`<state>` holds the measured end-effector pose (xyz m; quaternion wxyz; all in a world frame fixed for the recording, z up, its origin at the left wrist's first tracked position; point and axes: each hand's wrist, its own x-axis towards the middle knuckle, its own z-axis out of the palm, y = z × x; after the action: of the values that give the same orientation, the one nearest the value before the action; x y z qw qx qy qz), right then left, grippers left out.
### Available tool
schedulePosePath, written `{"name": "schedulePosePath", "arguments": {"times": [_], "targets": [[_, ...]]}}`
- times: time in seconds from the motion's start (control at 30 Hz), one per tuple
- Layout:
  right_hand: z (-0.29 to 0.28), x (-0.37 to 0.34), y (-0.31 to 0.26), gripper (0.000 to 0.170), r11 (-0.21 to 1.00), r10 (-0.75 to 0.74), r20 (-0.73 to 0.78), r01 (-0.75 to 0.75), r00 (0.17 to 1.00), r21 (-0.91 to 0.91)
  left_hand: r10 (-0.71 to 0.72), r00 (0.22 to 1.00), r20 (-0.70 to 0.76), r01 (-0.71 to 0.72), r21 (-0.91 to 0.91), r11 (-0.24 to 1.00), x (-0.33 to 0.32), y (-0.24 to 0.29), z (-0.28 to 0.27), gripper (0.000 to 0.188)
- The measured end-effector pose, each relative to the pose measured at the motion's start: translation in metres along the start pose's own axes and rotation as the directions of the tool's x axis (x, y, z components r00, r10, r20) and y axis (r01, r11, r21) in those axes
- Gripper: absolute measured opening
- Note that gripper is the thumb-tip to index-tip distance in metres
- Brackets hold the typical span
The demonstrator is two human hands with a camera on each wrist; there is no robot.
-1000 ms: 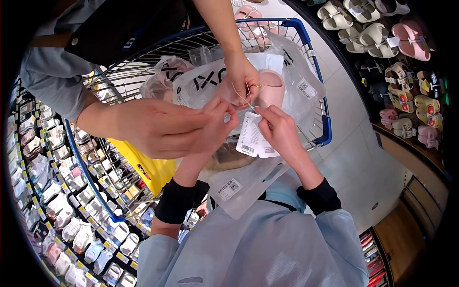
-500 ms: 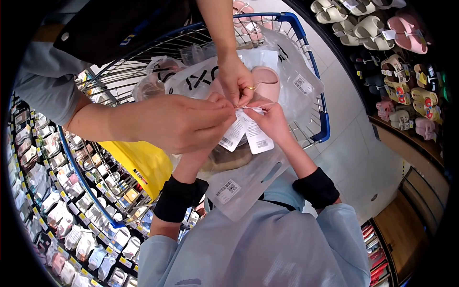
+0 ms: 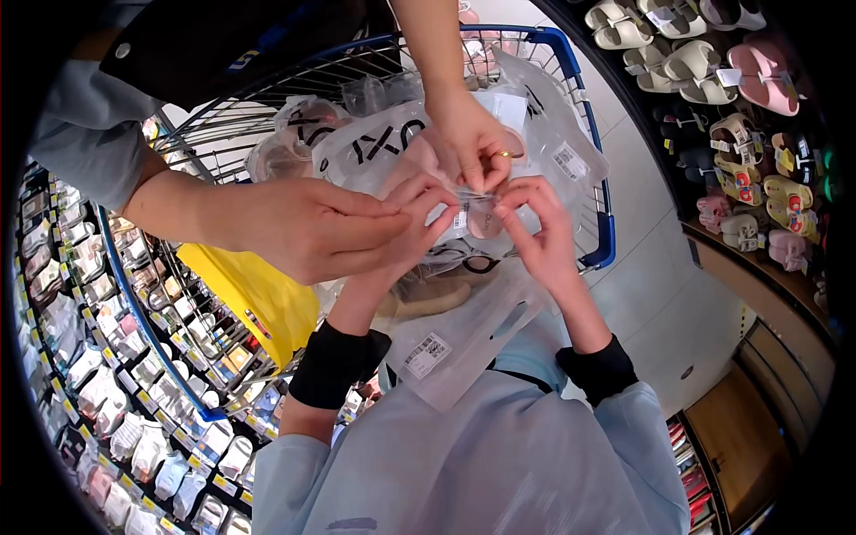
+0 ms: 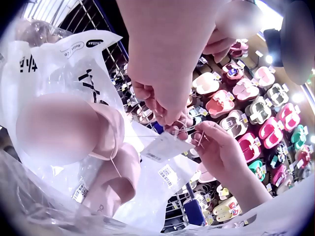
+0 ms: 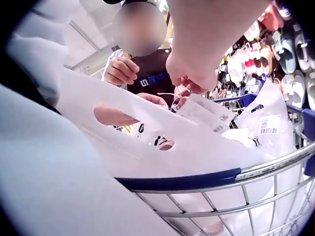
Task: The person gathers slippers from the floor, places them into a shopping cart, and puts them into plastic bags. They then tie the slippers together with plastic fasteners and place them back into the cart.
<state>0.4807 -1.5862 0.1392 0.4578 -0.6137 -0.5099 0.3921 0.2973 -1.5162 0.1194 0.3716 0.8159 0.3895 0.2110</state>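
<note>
My left hand [image 3: 406,227] and right hand [image 3: 539,232] meet over the bagged goods, their fingertips pinching a thin tag string [image 4: 201,137]. White paper tags [image 4: 165,148] hang from it in the left wrist view; the right wrist view shows their printed barcodes. A pair of pink slippers [image 4: 115,182] lies beneath, in a clear plastic bag [image 3: 357,156]. Another person's ringed hand [image 3: 465,134] pinches close to the same string from above. That person's other hand [image 3: 299,223] reaches in from the left and overlaps my left hand in the head view.
A blue-edged wire shopping cart [image 3: 610,227] surrounds the bags. A yellow bag [image 3: 254,299] hangs at its left side. Slipper shelves [image 3: 744,152] stand on the right, and racks of packaged socks [image 3: 147,446] on the left. A handled plastic bag [image 5: 162,157] spans the cart rim.
The white tags, face-on earlier in the head view, have tipped nearly out of sight there. My right hand has shifted slightly right, and the other person's ringed hand has moved right too.
</note>
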Motion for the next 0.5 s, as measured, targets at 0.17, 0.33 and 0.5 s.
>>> {"name": "schedulePosePath", "arguments": {"times": [0.17, 0.33, 0.5], "targets": [[-0.006, 0.008, 0.014, 0.005, 0.917, 0.172, -0.007, -0.157, 0.985, 0.366, -0.057, 0.998, -0.016, 0.056, -0.094, 0.994, 0.007, -0.002, 0.000, 0.009], [-0.015, 0.015, 0.013, 0.006, 0.885, 0.175, 0.052, -0.180, 0.983, 0.430, -0.249, 0.956, -0.155, 0.206, -0.250, 0.946, 0.023, -0.007, 0.001, 0.013], [-0.019, 0.016, 0.016, 0.016, 0.814, 0.225, 0.083, -0.234, 0.971, 0.532, 0.054, 0.997, -0.048, -0.062, -0.187, 0.980, 0.038, -0.018, 0.007, 0.031]]}}
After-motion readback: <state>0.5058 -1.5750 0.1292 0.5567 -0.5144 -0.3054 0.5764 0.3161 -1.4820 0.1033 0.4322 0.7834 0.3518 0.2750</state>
